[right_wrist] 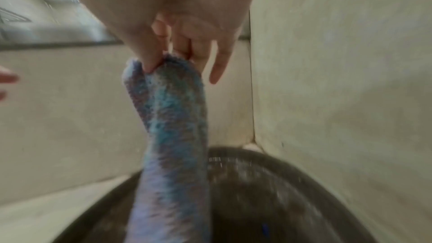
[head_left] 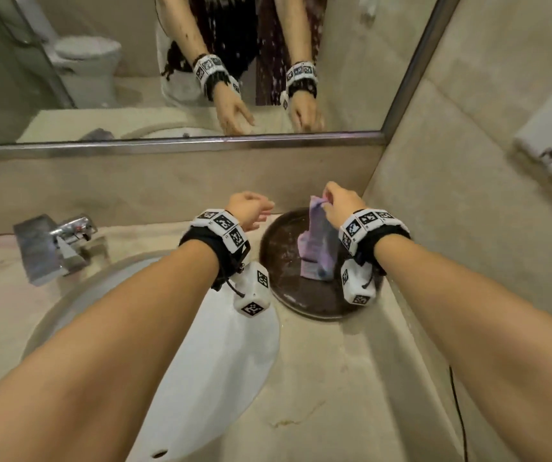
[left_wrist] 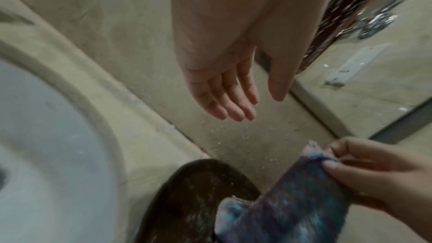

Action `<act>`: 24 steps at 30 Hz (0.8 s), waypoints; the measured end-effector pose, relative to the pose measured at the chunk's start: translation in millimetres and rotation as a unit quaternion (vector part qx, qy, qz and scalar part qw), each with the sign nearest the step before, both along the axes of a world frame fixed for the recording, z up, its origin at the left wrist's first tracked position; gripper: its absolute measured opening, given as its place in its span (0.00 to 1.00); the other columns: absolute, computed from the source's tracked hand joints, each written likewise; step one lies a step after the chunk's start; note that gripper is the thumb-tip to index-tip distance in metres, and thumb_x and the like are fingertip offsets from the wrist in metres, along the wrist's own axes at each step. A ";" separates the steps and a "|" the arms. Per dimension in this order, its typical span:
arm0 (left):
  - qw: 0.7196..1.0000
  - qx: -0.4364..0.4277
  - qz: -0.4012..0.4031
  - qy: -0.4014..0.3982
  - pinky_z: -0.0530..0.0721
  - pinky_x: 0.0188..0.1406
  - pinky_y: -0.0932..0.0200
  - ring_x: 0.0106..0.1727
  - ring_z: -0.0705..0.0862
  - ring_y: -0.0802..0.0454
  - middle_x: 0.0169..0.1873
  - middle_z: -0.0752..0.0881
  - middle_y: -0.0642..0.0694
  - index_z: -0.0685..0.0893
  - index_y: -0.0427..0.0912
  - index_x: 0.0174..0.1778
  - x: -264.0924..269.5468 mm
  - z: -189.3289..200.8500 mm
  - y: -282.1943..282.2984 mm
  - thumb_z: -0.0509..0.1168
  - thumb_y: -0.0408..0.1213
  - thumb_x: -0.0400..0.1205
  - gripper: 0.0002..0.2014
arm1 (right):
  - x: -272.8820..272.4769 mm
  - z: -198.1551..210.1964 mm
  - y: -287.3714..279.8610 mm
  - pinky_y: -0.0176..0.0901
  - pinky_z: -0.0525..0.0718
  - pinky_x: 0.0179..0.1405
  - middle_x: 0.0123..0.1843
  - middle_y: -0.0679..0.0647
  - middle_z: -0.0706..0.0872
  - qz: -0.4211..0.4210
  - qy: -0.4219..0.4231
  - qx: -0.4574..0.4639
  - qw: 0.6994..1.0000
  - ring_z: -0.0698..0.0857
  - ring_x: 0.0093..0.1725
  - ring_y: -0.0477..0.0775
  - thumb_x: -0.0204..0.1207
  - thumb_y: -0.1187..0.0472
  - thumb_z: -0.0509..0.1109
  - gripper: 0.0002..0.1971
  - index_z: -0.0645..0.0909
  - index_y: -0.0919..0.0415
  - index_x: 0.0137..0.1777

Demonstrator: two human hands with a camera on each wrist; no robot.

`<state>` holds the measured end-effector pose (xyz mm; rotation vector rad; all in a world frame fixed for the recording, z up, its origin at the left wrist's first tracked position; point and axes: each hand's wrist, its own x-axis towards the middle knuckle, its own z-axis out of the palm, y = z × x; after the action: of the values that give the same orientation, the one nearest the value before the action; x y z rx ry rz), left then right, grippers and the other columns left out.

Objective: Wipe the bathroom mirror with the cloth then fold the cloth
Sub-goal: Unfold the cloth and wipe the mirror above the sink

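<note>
Above dark tray (head_left: 278, 248), mottled blue-purple cloth (head_left: 314, 241), pinched, hanging stretched.

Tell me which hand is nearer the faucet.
Left. The left hand hovers open beside the dark tray, on the faucet's side; the right hand pinches the cloth above the tray, farther away.

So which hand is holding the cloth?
The right hand. Its fingertips pinch the top of the purple-blue cloth, which hangs down onto the dark round tray. The left hand is open beside it, holding nothing.
</note>
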<state>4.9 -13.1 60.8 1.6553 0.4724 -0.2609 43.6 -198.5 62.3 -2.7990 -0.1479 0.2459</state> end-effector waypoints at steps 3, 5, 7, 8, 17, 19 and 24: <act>0.997 0.026 -0.060 -0.043 0.74 0.29 0.66 0.38 0.79 0.55 0.41 0.82 0.46 0.79 0.42 0.58 -1.1 39.8 -3.3 0.69 0.32 0.78 0.13 | -8.2 53.1 9.3 0.49 0.80 0.51 0.56 0.62 0.84 0.015 -0.046 0.057 0.997 0.83 0.52 0.63 0.81 0.61 0.60 0.06 0.74 0.58 0.56; 0.990 0.056 -0.101 -0.078 0.76 0.40 0.62 0.49 0.80 0.52 0.49 0.82 0.45 0.79 0.43 0.64 -0.4 66.6 -5.2 0.72 0.34 0.76 0.20 | -16.8 91.6 16.1 0.46 0.77 0.52 0.56 0.61 0.84 0.023 -0.090 0.085 0.992 0.82 0.54 0.61 0.81 0.61 0.61 0.07 0.75 0.60 0.56; 0.978 0.071 -0.146 -0.129 0.76 0.57 0.57 0.60 0.79 0.50 0.59 0.81 0.46 0.74 0.42 0.70 -2.3 93.4 -7.6 0.72 0.32 0.75 0.26 | -26.4 130.5 21.7 0.40 0.73 0.48 0.55 0.61 0.84 0.038 -0.137 0.098 0.985 0.81 0.55 0.60 0.81 0.61 0.62 0.08 0.77 0.62 0.57; 0.970 0.075 -0.170 -0.156 0.75 0.66 0.54 0.65 0.78 0.49 0.65 0.80 0.45 0.73 0.42 0.72 -4.4 108.1 -8.1 0.72 0.31 0.75 0.28 | -31.4 150.2 23.4 0.38 0.71 0.47 0.55 0.62 0.85 0.046 -0.166 0.104 0.980 0.82 0.54 0.60 0.81 0.61 0.63 0.08 0.78 0.63 0.57; 0.927 0.112 -0.175 -0.311 0.76 0.27 0.70 0.31 0.76 0.58 0.30 0.79 0.50 0.76 0.46 0.32 -15.3 217.0 1.9 0.69 0.27 0.77 0.13 | -59.1 263.3 24.3 0.42 0.78 0.44 0.39 0.54 0.82 0.003 -0.339 0.170 0.925 0.80 0.41 0.54 0.77 0.59 0.68 0.06 0.82 0.61 0.50; 0.919 0.144 -0.143 -0.337 0.72 0.19 0.76 0.28 0.74 0.61 0.28 0.77 0.51 0.75 0.48 0.30 -16.3 237.4 5.5 0.68 0.27 0.77 0.15 | -57.1 275.1 20.6 0.44 0.78 0.45 0.42 0.56 0.83 -0.023 -0.335 0.137 0.932 0.81 0.43 0.57 0.78 0.56 0.67 0.08 0.81 0.61 0.51; 0.883 0.200 -0.144 -0.398 0.69 0.16 0.78 0.15 0.75 0.69 0.26 0.77 0.51 0.77 0.45 0.32 -16.5 289.1 11.8 0.67 0.25 0.78 0.13 | -53.5 295.6 18.3 0.45 0.76 0.45 0.47 0.58 0.82 -0.099 -0.353 0.128 0.922 0.80 0.48 0.61 0.80 0.51 0.64 0.13 0.80 0.63 0.51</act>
<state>-11.6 -1.4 349.9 2.0578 -0.3778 0.3325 -9.9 -180.1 358.0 -2.4813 -0.0532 -0.7825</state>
